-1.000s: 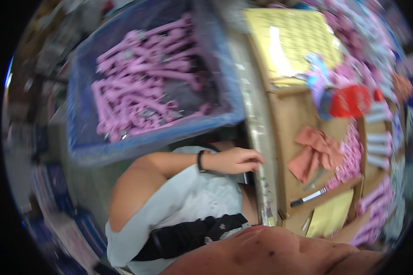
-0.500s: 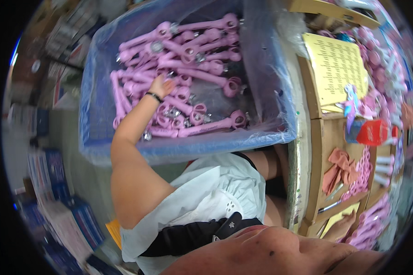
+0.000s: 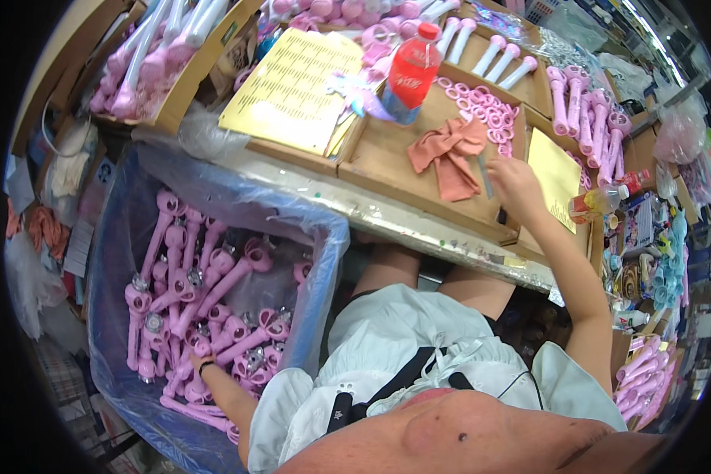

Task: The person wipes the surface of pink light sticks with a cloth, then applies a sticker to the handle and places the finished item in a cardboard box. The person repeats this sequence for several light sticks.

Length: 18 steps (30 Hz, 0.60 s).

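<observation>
My left hand (image 3: 201, 348) reaches into the blue plastic-lined bin (image 3: 333, 261), among several pink plastic wands (image 3: 227, 288) with round hollow heads and silvery parts. Its fingers blend into the pink pieces, so their grip is hidden. Over the cardboard tray on the bench, my right hand (image 3: 518, 189) has its fingers curled together beside a thin grey tool (image 3: 484, 175). Whether it holds anything is too small to make out. Just left of this hand lies a crumpled orange cloth (image 3: 453, 158), with a pile of pink rings (image 3: 490, 114) behind it.
A red-capped bottle (image 3: 412, 75) stands in the tray near printed yellow sheets (image 3: 296, 91) and a purple-blue unicorn-like figure (image 3: 361, 95). White-stemmed pink pieces (image 3: 502, 59) lie behind. Pink wands (image 3: 588, 118) are stacked right, beyond another yellow sheet (image 3: 553, 178). The bench edge (image 3: 395, 227) runs before me.
The view has swung toward the bench, so the bin now sits lower left. My left hand is still among the wands. My right hand has moved from the yellow sheet to beside the thin tool.
</observation>
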{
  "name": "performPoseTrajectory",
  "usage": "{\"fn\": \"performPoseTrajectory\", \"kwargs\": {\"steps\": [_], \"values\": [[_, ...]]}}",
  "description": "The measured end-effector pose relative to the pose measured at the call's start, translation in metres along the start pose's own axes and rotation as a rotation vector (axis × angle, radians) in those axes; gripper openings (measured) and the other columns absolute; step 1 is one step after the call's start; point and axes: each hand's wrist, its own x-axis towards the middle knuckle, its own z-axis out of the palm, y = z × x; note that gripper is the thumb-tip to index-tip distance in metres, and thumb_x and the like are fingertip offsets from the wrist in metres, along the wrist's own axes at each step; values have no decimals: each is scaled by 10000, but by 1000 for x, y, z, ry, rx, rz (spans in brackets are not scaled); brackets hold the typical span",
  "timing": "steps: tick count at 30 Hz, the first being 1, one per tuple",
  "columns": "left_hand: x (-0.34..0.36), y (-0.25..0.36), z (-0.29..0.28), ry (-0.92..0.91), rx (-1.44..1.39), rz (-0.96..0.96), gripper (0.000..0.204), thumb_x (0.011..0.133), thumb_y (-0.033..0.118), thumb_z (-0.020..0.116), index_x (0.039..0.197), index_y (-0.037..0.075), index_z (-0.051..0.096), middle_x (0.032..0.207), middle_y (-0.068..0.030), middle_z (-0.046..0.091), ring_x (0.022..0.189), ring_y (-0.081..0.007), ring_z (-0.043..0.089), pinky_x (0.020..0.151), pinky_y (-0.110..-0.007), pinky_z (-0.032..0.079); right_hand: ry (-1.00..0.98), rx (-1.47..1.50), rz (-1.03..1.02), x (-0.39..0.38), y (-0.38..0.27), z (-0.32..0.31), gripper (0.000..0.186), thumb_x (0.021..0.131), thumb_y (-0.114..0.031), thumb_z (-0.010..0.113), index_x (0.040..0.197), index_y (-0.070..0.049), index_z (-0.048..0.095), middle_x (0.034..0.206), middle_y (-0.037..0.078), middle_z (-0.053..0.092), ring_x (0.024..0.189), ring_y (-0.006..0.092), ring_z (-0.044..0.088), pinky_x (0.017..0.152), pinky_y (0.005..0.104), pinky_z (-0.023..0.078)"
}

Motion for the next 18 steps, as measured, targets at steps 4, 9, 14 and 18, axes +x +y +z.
{"fn": "performPoseTrajectory", "kwargs": {"steps": [4,9,14,18], "values": [[-32,-9,-61,322,104,-104,447,638,214,740,999,-1,590,916,-131,661,821,-248,648,754,-334,536,94,81,-49,30,3,45,333,719,-102,660,1045,-95,593,1095,120,584,1023,303,544,896,413,411],[-88,21,-117,504,-1114,-6,154,775,59,616,921,31,578,841,-59,624,760,-150,601,683,-282,532,157,-6,-41,55,11,81,277,729,-139,661,1002,-108,630,1112,127,581,1154,318,467,972,469,336],[-198,132,-155,198,-2233,-72,177,857,165,572,998,63,540,841,-47,577,753,-166,572,674,-305,535,325,414,155,82,36,19,167,728,-72,618,894,-59,634,1080,144,589,1035,342,530,932,439,395],[-272,254,-161,62,-2065,455,636,858,170,566,1414,109,263,936,-78,557,770,-157,567,740,-321,511,931,1146,339,75,50,-26,258,802,-80,592,1045,-5,549,974,152,581,880,287,577,803,333,465]]}}
